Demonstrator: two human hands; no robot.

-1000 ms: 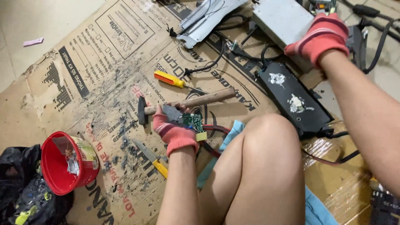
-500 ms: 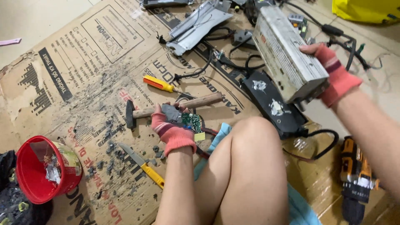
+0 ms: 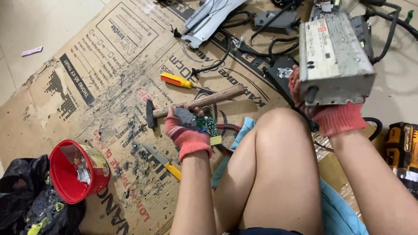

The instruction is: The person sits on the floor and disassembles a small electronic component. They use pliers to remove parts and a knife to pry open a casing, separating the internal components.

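Left hand (image 3: pixel 188 135), frame centre, grips a small green circuit board (image 3: pixel 205 126); right hand (image 3: pixel 324 111), upper right, clasps a long grey metal power-supply box (image 3: pixel 333 54). Support the heavy box underneath, level.

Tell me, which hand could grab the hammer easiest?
Probably the left. The left hand rests right beside the hammer, though it holds a small green circuit board. The right hand is farther off and full, gripping the big grey metal box.

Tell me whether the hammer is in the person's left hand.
No: the hammer lies on the cardboard, while the left hand holds a green circuit board.
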